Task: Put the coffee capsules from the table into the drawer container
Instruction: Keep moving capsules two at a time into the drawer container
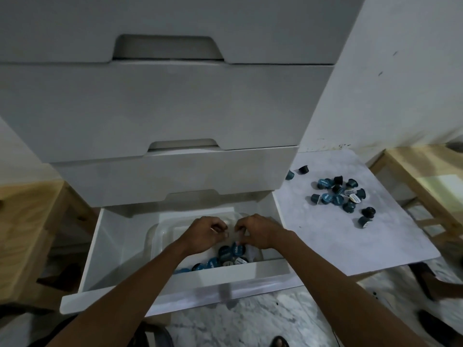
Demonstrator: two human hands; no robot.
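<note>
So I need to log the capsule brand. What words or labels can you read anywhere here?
Capsules on the table: pale print on the lids, too small and blurred to read.
Capsules in the drawer container: light lettering on blue lids, blurred, unreadable.
Drawer fronts: no text.

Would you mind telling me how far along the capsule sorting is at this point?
Partly done. A batch of capsules already lies in the clear container inside the open bottom drawer. Both hands, left hand and right hand, are over the container; whether either holds a capsule is unclear. A cluster of capsules on the table remains to be moved.
</note>
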